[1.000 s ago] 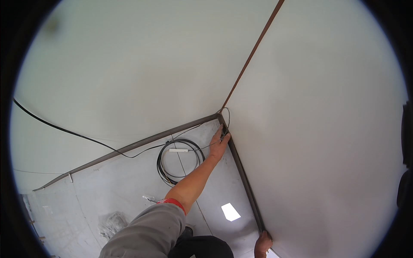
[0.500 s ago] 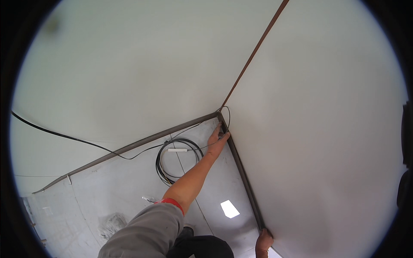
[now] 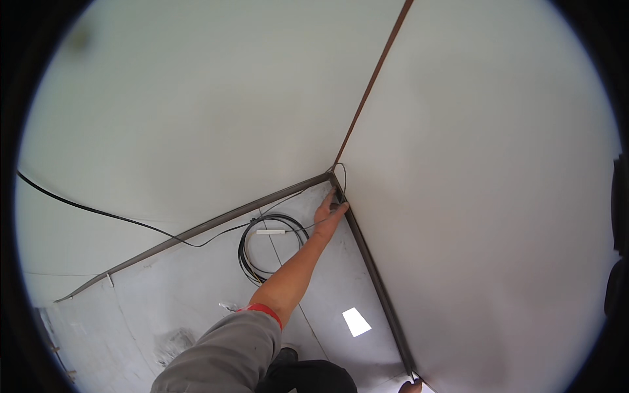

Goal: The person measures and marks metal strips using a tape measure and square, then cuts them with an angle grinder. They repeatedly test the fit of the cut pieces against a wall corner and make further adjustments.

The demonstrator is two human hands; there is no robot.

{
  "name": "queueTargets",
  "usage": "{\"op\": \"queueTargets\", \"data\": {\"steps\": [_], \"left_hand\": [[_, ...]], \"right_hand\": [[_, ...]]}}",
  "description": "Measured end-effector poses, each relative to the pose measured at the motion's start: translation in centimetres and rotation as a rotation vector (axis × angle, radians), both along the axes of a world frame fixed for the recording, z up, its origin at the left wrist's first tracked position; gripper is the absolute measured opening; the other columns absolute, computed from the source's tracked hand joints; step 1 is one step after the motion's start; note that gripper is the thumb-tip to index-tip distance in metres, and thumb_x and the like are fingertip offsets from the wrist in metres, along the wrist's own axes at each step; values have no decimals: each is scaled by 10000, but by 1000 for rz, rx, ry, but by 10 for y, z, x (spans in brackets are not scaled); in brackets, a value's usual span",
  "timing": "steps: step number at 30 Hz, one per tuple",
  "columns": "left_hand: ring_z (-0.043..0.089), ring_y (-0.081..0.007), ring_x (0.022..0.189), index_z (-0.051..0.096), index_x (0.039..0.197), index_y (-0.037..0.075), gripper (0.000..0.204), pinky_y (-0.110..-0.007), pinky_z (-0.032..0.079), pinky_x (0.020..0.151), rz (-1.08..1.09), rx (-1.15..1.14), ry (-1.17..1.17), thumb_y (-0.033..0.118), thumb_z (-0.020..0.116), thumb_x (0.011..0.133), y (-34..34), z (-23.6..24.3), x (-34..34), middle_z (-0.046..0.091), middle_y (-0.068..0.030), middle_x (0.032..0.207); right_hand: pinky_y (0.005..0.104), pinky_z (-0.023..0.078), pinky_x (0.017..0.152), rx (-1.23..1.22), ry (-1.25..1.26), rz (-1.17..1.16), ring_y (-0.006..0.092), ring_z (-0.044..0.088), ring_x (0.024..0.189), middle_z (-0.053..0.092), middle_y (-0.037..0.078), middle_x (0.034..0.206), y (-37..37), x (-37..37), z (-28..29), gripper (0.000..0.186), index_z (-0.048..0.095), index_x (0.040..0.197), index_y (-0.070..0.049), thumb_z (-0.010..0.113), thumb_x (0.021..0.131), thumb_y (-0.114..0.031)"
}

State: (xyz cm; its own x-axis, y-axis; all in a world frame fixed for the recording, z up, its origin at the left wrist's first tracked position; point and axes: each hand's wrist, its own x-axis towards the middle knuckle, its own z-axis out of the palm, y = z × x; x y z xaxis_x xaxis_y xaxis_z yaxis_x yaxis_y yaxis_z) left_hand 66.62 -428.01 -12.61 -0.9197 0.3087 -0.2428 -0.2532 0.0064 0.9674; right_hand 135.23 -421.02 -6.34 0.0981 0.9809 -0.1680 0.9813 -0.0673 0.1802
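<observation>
A dark brown skirting strip runs along the foot of the right wall, from the room corner toward the lower right. My left hand reaches to its corner end, thumb and fingers set about the strip. A thin grey cable leads from a small white stick-shaped piece on the floor to this hand, and a loop of thin cable stands up beside the corner. Just below the strip's near end is my right hand, mostly cut off by the lower edge; its fingers are largely hidden.
A coil of black cable lies on the grey floor. Another dark skirting strip follows the left wall, with a black cable crossing it. Clear crumpled plastic lies at lower left. A brown strip rises up the corner.
The view has shifted a little, moving the strip's near end lower. My right hand sits lower and slightly off that end, less of it in view. My left hand stays at the corner.
</observation>
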Motion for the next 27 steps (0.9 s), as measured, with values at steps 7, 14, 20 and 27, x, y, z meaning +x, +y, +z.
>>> {"op": "queueTargets", "data": {"steps": [7,14,20,27], "left_hand": [[592,-128,823,425,1538,80,777,-265,511,750,0,46,-81,336,749,880,-2,21,0,662,-50,955],[582,-116,832,410,1547,84,776,-261,512,749,-26,84,-91,324,754,894,5,17,3,663,-39,1024],[581,-110,833,401,1554,97,787,-249,516,746,-8,104,-107,332,764,896,-2,20,1,665,-34,1052],[579,-199,1125,346,1584,107,812,-350,528,904,-87,26,-163,326,732,905,-4,30,-1,596,-100,1315]], "right_hand": [[440,576,876,-34,1117,-617,344,645,1114,649,211,1243,23,64,-40,370,631,1223,31,586,966,-231],[468,540,964,64,1403,-933,353,568,1207,554,218,1364,9,35,-43,517,505,1332,121,491,1062,-319],[489,478,1070,72,1506,-869,370,509,1298,470,224,1470,6,20,-31,596,419,1434,98,487,1063,-363],[484,511,1050,136,1576,-919,379,542,1267,510,242,1420,4,46,-48,550,445,1404,127,513,1055,-292]]}}
